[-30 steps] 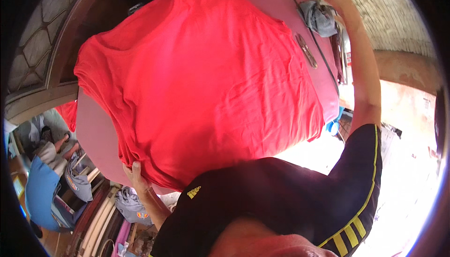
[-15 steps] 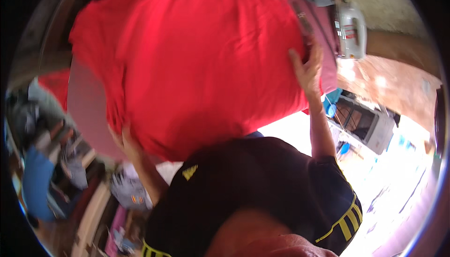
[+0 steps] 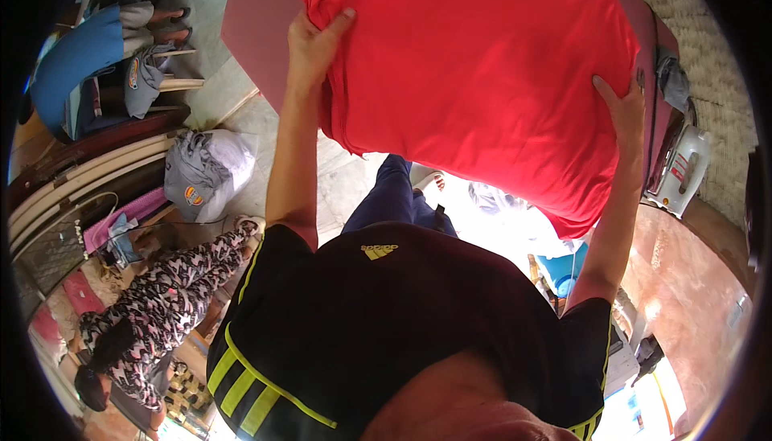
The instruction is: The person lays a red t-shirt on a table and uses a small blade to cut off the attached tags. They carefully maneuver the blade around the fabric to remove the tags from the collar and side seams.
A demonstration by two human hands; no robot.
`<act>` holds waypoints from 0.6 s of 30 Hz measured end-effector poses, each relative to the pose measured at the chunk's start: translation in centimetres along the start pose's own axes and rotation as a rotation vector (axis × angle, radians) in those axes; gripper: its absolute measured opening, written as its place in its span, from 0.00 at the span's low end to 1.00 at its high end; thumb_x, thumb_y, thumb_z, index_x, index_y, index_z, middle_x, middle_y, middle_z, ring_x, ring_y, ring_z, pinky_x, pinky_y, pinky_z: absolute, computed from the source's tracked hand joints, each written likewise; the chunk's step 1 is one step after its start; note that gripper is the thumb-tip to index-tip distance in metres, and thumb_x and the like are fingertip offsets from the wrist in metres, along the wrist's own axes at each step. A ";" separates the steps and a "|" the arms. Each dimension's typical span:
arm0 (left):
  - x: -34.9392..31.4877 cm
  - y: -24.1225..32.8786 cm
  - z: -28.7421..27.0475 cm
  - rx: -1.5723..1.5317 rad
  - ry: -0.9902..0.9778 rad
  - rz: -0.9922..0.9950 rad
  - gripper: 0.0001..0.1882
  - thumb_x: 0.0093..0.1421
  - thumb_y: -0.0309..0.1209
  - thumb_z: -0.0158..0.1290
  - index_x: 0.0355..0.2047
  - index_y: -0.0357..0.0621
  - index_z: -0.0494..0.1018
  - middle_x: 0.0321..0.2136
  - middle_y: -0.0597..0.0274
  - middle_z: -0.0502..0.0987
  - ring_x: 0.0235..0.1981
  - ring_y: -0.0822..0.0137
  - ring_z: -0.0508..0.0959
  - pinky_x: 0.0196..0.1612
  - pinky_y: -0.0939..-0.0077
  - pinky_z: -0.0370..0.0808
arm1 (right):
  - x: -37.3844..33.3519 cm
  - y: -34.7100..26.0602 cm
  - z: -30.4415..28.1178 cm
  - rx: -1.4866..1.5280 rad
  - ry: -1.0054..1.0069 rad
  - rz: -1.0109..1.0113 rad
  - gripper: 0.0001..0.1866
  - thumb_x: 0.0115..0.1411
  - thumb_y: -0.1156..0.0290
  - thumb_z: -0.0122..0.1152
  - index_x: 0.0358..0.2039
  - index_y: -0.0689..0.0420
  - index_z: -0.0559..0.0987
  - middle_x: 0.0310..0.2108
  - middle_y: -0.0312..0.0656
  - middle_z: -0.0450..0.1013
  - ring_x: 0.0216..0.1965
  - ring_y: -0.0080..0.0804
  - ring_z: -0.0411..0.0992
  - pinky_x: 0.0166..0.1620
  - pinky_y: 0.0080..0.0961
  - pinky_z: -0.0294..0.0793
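A large piece of red fabric [image 3: 474, 63] lies spread over a dull pink, board-like surface [image 3: 259, 27], its near edge hanging toward my body. At the fabric's left side, my left hand [image 3: 312, 49] is closed on the bunched folds, thumb on top and the other fingers partly hidden. My right hand [image 3: 626, 111] rests against the right edge, thumb on the cloth and apart from the fingers, which point away from me. Whether the fabric is a garment I cannot tell.
A white appliance with a handle [image 3: 683, 169] stands beyond the right edge, near a dark grey cloth [image 3: 672, 83]. A grey and white bundle [image 3: 211, 172] sits on the floor at left. One person in patterned clothes [image 3: 173, 296] and another in blue [image 3: 80, 67] are at left.
My view has swung, so the fabric and board appear farther right. My left hand has moved up along the fabric's left side onto the folds. The right hand stays at the right edge.
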State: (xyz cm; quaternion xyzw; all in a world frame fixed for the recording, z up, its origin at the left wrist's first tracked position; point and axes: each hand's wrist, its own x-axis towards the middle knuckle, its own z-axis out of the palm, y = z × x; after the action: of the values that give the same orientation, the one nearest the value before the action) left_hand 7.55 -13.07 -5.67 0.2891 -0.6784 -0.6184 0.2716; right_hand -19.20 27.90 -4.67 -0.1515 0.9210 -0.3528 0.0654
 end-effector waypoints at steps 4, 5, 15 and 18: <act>0.8 1.9 -0.8 -0.031 -0.102 0.062 0.18 0.61 0.32 0.61 0.49 0.38 0.76 0.45 0.60 0.81 0.41 0.65 0.80 0.45 0.68 0.77 | 0.8 -0.2 -1.4 0.462 -0.081 -0.014 0.34 0.54 0.66 0.75 0.59 0.66 0.73 0.53 0.44 0.76 0.53 0.31 0.74 0.58 0.29 0.71; 1.2 2.7 -1.0 -0.043 -0.099 0.058 0.17 0.61 0.29 0.59 0.50 0.38 0.76 0.48 0.59 0.79 0.45 0.66 0.78 0.48 0.70 0.75 | 0.7 -0.7 -1.3 0.502 -0.036 -0.085 0.33 0.55 0.68 0.74 0.59 0.66 0.73 0.53 0.43 0.76 0.53 0.30 0.74 0.58 0.28 0.71; 1.1 1.4 -1.2 -0.071 -0.179 0.011 0.29 0.60 0.29 0.63 0.60 0.33 0.68 0.52 0.58 0.77 0.52 0.66 0.76 0.58 0.70 0.72 | 0.6 -1.3 -0.9 0.735 -0.200 0.273 0.27 0.61 0.66 0.68 0.58 0.63 0.74 0.55 0.42 0.75 0.54 0.31 0.73 0.59 0.26 0.71; 3.2 2.0 -0.6 -0.219 -0.246 -0.345 0.28 0.59 0.29 0.64 0.58 0.34 0.69 0.51 0.56 0.77 0.50 0.65 0.77 0.54 0.69 0.74 | 4.8 -2.3 -0.9 1.005 -0.348 0.440 0.31 0.62 0.61 0.68 0.60 0.64 0.71 0.57 0.44 0.73 0.56 0.35 0.72 0.60 0.30 0.71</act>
State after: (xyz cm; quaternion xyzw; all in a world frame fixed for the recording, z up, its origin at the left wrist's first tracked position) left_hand 5.68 -15.67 -3.60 0.2923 -0.5758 -0.7561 0.1068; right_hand -23.40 25.26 -2.56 0.0373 0.6258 -0.6950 0.3520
